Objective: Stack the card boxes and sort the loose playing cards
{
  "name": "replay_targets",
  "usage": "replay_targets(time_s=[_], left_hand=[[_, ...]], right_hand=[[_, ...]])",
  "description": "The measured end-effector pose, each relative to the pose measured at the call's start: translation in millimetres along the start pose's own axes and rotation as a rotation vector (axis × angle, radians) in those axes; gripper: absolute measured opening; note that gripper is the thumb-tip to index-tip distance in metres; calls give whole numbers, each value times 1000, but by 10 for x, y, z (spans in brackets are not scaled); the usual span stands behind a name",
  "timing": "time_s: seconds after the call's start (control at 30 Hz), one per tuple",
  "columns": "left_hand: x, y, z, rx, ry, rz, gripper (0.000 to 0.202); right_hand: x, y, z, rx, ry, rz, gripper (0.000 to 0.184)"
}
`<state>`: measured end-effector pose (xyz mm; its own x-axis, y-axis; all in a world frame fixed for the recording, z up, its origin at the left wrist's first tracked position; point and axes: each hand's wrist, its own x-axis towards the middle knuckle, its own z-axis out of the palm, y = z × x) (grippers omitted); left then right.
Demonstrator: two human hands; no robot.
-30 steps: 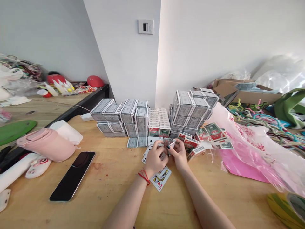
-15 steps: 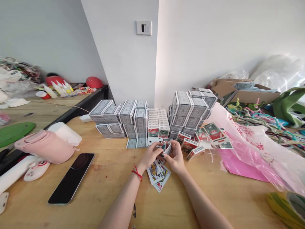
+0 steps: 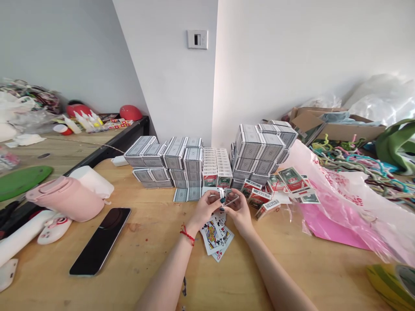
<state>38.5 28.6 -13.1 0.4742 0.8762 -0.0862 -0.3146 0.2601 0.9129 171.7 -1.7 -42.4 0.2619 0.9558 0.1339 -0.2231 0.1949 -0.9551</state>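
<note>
My left hand [image 3: 206, 209], with a red string bracelet at its wrist, is closed around playing cards [image 3: 221, 193] whose white edges face me. Beside it my right hand [image 3: 240, 211] pinches a playing card [image 3: 232, 201], seen nearly edge-on. How many cards are held cannot be made out. Below the hands, face-up cards lie fanned on the table, a queen of clubs [image 3: 212, 236] on top of a queen of hearts [image 3: 228, 240]. Just beyond the left hand, grey-backed cards [image 3: 188, 194] lie flat in front of the stacks.
Stacks of grey-backed card decks [image 3: 183, 160] stand behind, with a taller pile [image 3: 259, 144] to the right. Card boxes [image 3: 258, 198] and pink plastic wrapping [image 3: 337, 226] lie rightward. At left are a phone [image 3: 100, 242] and a pink cup [image 3: 68, 198]. Tape [image 3: 385, 283] sits front right.
The card in my right hand has tilted from showing its face to nearly edge-on. The queen of clubs now lies more in the open on the loose pile. The view has shifted slightly.
</note>
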Motion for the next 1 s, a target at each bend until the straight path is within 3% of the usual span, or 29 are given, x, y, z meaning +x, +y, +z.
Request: replay_targets(time_s=[0.17, 0.3, 0.57, 0.87, 1.0], left_hand=[[42, -65, -1, 103, 64, 84, 33], [56, -99, -11, 225, 30, 132, 37], [44, -183, 7, 469, -17, 233, 47], [-1, -198, 31, 765, 54, 350, 52], [-39, -163, 56, 923, 100, 426, 51]], right_hand=[[62, 45, -78, 119, 80, 123, 51], [85, 19, -99, 249, 113, 142, 44], [59, -63, -93, 251, -24, 101, 44], [44, -99, -92, 282, -131, 115, 50], [42, -120, -86, 356, -118, 182, 46]])
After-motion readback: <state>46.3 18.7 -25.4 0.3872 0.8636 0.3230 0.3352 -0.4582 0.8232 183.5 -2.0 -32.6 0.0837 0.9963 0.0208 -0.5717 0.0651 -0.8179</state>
